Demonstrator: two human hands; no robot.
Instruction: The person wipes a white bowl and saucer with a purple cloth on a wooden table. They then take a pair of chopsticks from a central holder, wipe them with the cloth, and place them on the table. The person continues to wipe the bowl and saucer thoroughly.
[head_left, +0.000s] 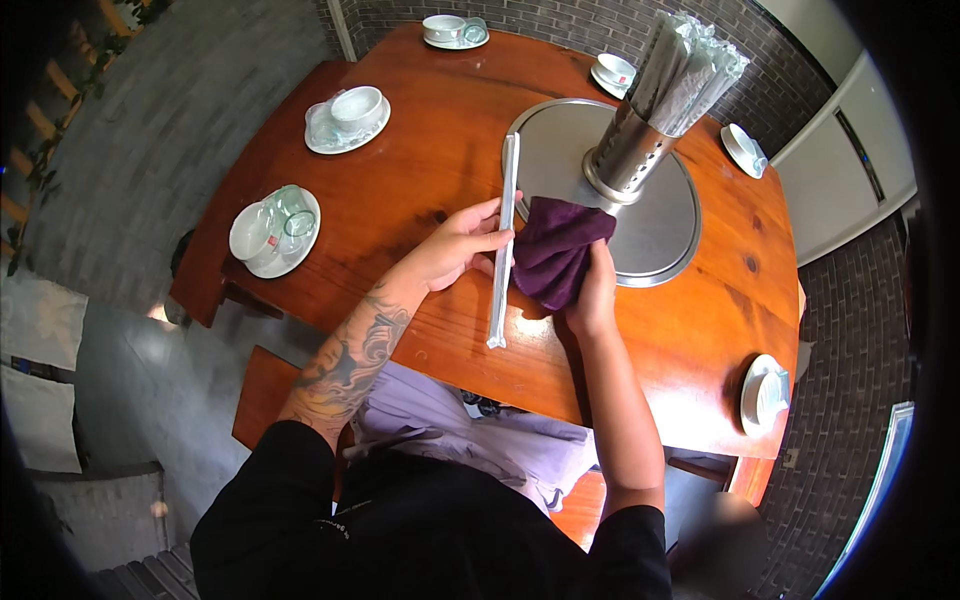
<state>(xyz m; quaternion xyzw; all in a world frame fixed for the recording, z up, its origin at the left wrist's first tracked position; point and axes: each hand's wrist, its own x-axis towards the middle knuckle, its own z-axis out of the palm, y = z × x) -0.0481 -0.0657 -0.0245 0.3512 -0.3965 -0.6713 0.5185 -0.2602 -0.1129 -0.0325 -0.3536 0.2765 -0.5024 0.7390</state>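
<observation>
Between the thumb and fingers of my left hand (469, 244) is a long, thin, wrapped pair of chopsticks (504, 255), pale and roughly upright in the view. My right hand (596, 289) grips a dark purple cloth (559, 251), which is bunched up and hangs just right of the chopsticks. Both hands are above the near part of a wooden table (420, 330). Beyond them a perforated metal holder (634, 154) stands on a round metal plate (660, 247) set in the tabletop. Several wrapped chopsticks (682, 75) fill the holder. The cloth hides most of my right fingers.
White plates with bowls and glasses sit around the rim: one place setting (276, 232) at left, another (349, 120) behind it, one (765, 395) at right, and others along the far side. Wooden benches (259, 394) flank the table. A brick wall (847, 360) rises on the right.
</observation>
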